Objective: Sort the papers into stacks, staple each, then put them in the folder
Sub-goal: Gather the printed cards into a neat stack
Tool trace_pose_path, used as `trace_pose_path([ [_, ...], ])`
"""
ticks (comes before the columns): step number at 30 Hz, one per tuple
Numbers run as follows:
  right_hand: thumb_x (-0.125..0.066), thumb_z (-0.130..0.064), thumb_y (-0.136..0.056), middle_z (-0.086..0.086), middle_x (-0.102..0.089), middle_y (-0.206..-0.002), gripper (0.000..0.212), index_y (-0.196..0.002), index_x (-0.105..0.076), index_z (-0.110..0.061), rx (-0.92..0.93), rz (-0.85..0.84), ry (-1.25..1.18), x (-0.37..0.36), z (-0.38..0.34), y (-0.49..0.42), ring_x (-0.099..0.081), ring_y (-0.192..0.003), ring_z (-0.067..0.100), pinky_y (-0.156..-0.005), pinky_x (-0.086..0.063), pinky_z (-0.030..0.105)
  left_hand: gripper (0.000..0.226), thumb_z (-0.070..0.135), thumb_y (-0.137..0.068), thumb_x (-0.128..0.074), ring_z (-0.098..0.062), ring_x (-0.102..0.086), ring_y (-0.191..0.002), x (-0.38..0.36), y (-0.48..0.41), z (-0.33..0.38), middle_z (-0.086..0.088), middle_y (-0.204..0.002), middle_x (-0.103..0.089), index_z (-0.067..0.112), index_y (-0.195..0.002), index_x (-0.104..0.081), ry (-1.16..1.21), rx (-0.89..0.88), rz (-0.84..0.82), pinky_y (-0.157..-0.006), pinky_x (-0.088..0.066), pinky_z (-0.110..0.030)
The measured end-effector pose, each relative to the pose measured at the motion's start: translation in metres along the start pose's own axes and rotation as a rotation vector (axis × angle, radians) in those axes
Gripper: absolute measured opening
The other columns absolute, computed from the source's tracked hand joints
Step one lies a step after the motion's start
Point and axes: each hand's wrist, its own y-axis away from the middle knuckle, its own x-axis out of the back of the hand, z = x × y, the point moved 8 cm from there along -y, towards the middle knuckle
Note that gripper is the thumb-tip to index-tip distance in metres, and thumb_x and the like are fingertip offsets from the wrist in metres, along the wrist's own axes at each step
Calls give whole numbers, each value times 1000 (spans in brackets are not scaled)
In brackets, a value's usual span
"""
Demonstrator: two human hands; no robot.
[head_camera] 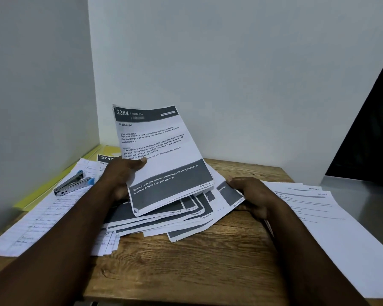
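two pale walls (230,74) meet in a corner behind the table, with a dark opening (374,129) at far right. the wood-grain table (197,261) fills the lower frame, and a grey metal surface (363,188) sits beside it on the right. printed sheets (329,228) lie spread over the table's right edge and onto the metal, overlapping loosely. handwritten sheets (42,217) lie flat on the left side, running toward the near-left corner. the pile (186,219) is in the centre of the table: fanned printed pages with grey bands and handwritten page numbers at the corners, the edges uneven. the left forearm crosses over the pile's left part and hides it.

the sheaf (164,151) is lifted off the pile and tilted up toward the camera. its top page reads "2384 kitchen, wash cups", and its lower edge is near or on the pile, can't tell which. the yellow folder (107,151) lies flat along the left wall, mostly covered by the handwritten sheets. a page marked 2747 (105,160) sits behind the left hand, half hidden. the stapler (73,184), metal with blue ends, rests on the handwritten sheets, near the folder.

the hands are apart. the left hand (119,173) grips the sheaf at its left edge, thumb on the front. the right hand (252,195) holds the pile's right edge, fingers curled over a corner page.
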Motion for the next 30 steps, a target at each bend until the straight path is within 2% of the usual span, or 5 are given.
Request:
trace_pose_path([
  [11,-60,-9,-103,14,-79,-94,19,-92,-74,-4,15,-104,-113,-3,3,-3,-76,-77,23,-60,-60,30,30,1,-97,-67,-25,-80,-88,-7,6,3,-8,-109,-81,6,-127,-70,16,-12,-17,-65,-64,-36],
  [15,-76,-6,-91,19,-80,-96,9,-95,-77,3,71,-72,39,-5,5,-9,-77,-84,30,-72,-59,37,35,2,-95,-71,-34,-76,-107,-7,5,-1,-14,-119,-78,3,-130,-70,-23,-1,-8,-99,-57,-52],
  [21,-76,-16,-91,-1,-78,-89,6,-87,-78,-20,288,373,338,32,-20,-8,-73,-80,21,-68,-57,32,35,-1,-96,-67,-34,-73,-114,-8,5,-1,-13,-122,-77,4,-131,-69,7,1,-38,-109,-51,-54],
  [24,-71,-23,-95,-6,-77,-95,7,-96,-78,-21,416,641,234,64,-34,6,-72,-92,19,-87,-58,38,37,-2,-96,-65,-36,-72,-115,-8,6,-3,-15,-125,-76,3,-132,-69,32,23,-48,-100,-56,-50],
  [30,-69,-26,-98,-3,-76,-101,7,-103,-74,-28,596,926,-135,92,-40,36,-71,-98,20,-86,-58,37,38,0,-98,-63,-37,-72,-117,-14,11,-1,-16,-129,-74,4,-135,-68,82,24,-95,-92,-59,-47],
])
